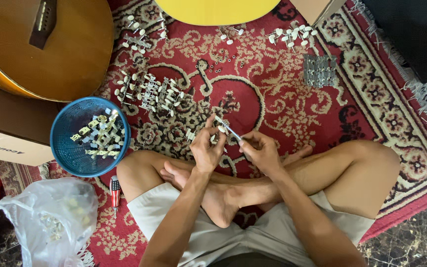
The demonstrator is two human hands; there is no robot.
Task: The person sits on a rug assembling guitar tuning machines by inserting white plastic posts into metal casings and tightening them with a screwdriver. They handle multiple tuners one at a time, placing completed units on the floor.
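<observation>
I sit cross-legged on a red patterned rug (273,89). My left hand (205,147) pinches a small guitar tuning peg (219,124) with a cream knob, held above my crossed feet. My right hand (262,151) grips a thin metal tool (232,131) whose tip touches that peg. Both hands are close together, just in front of my shins.
A blue mesh basket (70,148) of tuning parts sits at left. Loose pegs (149,93) lie spread on the rug, with a stacked metal batch (319,70) at upper right. A brown acoustic guitar (60,54), a yellow guitar body (217,11), a cardboard box (6,146), a plastic bag (50,220) and a red screwdriver (115,190) surround me.
</observation>
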